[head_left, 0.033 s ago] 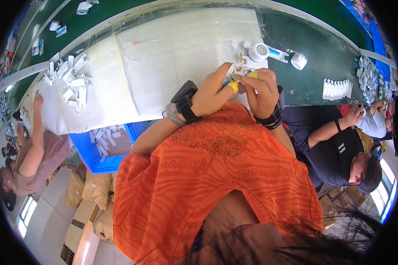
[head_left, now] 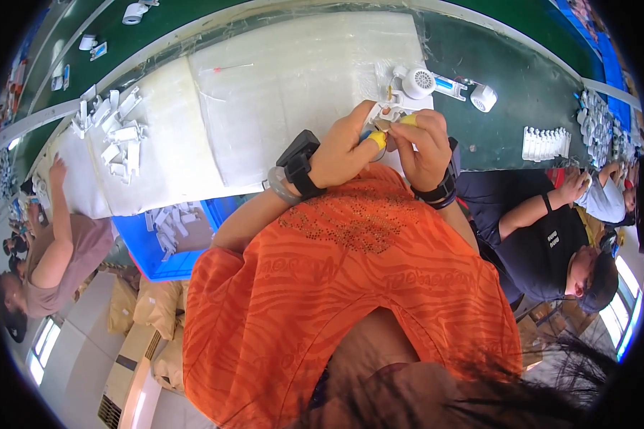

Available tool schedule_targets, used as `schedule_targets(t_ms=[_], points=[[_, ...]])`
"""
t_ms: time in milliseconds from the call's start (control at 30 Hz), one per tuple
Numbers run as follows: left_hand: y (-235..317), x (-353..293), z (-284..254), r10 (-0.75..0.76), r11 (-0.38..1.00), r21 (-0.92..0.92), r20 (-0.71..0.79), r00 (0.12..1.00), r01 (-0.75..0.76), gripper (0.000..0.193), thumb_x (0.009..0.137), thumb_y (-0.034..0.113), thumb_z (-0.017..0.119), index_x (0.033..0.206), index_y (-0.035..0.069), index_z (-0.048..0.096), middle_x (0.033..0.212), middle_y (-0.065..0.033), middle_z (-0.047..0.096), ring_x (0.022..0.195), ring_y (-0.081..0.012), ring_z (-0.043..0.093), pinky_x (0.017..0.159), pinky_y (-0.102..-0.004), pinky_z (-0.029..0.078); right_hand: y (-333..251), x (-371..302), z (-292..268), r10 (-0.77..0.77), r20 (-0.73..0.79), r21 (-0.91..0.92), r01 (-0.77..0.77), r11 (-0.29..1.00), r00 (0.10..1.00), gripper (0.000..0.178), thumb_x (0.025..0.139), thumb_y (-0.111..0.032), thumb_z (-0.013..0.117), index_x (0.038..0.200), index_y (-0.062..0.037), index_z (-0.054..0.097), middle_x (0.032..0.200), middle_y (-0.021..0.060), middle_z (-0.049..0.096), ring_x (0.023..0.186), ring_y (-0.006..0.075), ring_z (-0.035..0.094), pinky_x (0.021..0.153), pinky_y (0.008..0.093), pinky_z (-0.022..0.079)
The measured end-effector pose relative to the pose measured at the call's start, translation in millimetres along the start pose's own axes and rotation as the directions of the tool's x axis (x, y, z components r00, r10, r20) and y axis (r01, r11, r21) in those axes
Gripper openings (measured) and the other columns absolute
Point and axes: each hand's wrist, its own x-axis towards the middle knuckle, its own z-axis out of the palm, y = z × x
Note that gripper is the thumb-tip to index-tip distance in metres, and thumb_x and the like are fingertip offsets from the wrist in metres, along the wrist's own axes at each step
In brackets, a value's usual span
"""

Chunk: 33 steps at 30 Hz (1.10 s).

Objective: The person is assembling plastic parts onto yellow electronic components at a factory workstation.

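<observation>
My left hand [head_left: 345, 151] and my right hand [head_left: 426, 146] meet at the table's near edge, fingers pinched together. Yellow coverings show on some fingertips. Between the hands is a white plastic part [head_left: 388, 113], with a small brownish-grey piece [head_left: 383, 124] at the pinching fingertips. My left fingers close on the white part, and my right thumb and fingers press in from the other side. What exactly the right fingertips grip is too small and covered to name. Just beyond the hands lies a white round head with a grille [head_left: 418, 84], joined to a white and blue piece [head_left: 447, 86].
White sheeting [head_left: 265, 93] covers much of the green table. Loose white plastic parts [head_left: 122, 132] lie at left, above a blue bin [head_left: 132, 247] of similar pieces. Another white head [head_left: 484, 98] and a row of white parts [head_left: 546, 144] sit at right. Co-workers sit on both sides.
The left co-worker's hand has shifted slightly. My own hands look the same.
</observation>
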Motion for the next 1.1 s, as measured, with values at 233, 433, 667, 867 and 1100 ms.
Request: schedule_targets(t_ms=[233,433,667,867,1100], points=[[1.0,-2.3,-0.2,-0.037,0.998,0.044,0.003,0.999,0.037,0.035,0.091,0.006,0.043,0.125,-0.001,0.042,0.079,-0.0047,0.055,0.062,-0.0079,0.051,0.055,-0.0232,0.046,-1.5,-0.7,0.3,0.004,0.010,0.009,-0.004,1.000,1.000,0.029,0.065,0.000,0.078,0.091,-0.0084,0.069,0.083,0.0053,0.057,0.080,0.0256,0.055,0.070,0.0349,0.047],[0.7,-2.6,0.4,-0.010,0.999,0.046,-0.019,1.000,0.011,0.037,0.089,0.005,0.042,0.126,-0.001,0.043,0.081,-0.0037,0.056,0.062,-0.0072,0.051,0.055,-0.0223,0.044,-2.9,0.9,0.0,-0.015,0.013,-0.023,0.016,1.000,1.000,0.030,0.064,0.000,0.079,0.091,-0.0087,0.069,0.082,0.0053,0.056,0.078,0.0259,0.055,0.070,0.0345,0.047],[-3.6,-3.9,0.0,0.087,0.988,0.123,0.016,0.996,-0.088,0.038,0.098,0.018,0.048,0.132,0.001,0.043,0.081,-0.0003,0.053,0.062,-0.0052,0.047,0.053,-0.0205,0.041,-7.2,3.7,-2.4,0.027,0.034,-0.010,-0.027,1.000,0.999,0.029,0.063,0.000,0.078,0.089,-0.0083,0.069,0.082,0.0064,0.057,0.079,0.0266,0.055,0.070,0.0350,0.046],[-0.7,-6.4,1.9,0.040,0.989,0.145,-0.017,0.999,-0.037,0.035,0.100,0.016,0.045,0.133,0.003,0.044,0.074,0.0008,0.051,0.059,-0.0045,0.045,0.051,-0.0206,0.040,-5.5,2.6,-2.9,0.011,0.044,0.000,-0.011,1.000,0.999,0.027,0.065,0.002,0.076,0.089,-0.0073,0.068,0.081,0.0071,0.057,0.079,0.0279,0.056,0.072,0.0359,0.045],[1.1,-3.9,2.9,0.038,0.967,0.255,-0.083,0.996,-0.015,0.027,0.095,0.013,0.050,0.118,0.000,0.052,0.092,-0.0226,0.063,0.084,-0.0392,0.063,0.072,-0.0375,0.049,-6.8,-3.0,3.0,0.027,0.040,0.012,-0.028,1.000,0.999,0.024,0.067,0.002,0.075,0.089,-0.0064,0.066,0.082,0.0079,0.058,0.080,0.0286,0.057,0.073,0.0370,0.045]])
